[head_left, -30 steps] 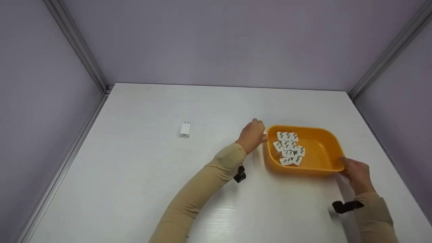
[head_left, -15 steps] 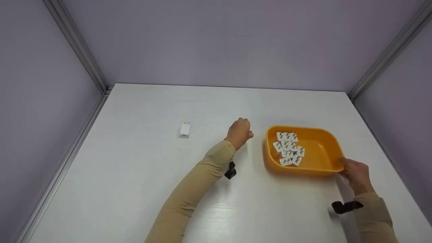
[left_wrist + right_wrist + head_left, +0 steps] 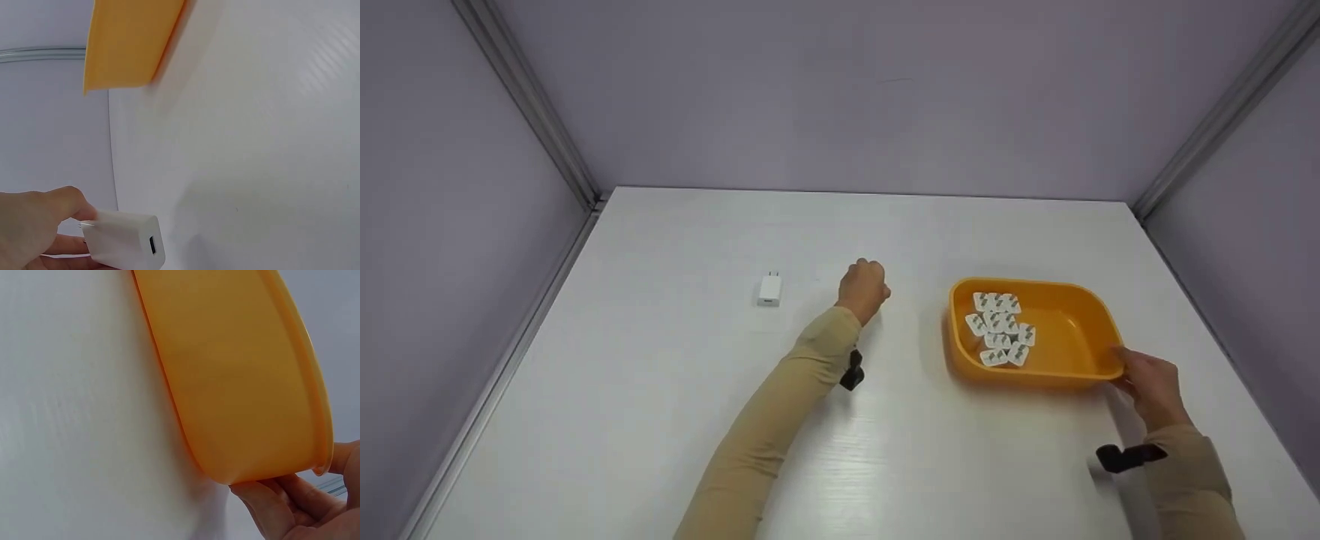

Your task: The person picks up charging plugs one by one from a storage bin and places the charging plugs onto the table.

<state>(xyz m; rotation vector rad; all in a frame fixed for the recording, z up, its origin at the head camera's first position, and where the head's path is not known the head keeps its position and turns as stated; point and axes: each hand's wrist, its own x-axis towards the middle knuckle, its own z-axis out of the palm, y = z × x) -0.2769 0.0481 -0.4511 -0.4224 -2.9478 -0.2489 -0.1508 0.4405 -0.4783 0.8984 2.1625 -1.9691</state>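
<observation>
The left hand's [image 3: 863, 291] thumb and fingers pinch a white charger [image 3: 118, 239], its dark slot turned away from the palm; in the head view the hand hides it. The right hand [image 3: 1153, 386] grips the orange tub [image 3: 1069, 345] at its four o'clock corner, fingers against the wall. From the left hand, in the head view, the tub stands between three and four o'clock, well apart, and a second charger [image 3: 769, 290] lies at nine o'clock, prongs toward twelve. White pieces [image 3: 1000, 323] with dark marks lie bunched on the tub's nine o'clock side. Under everything is a white table [image 3: 622, 375].
</observation>
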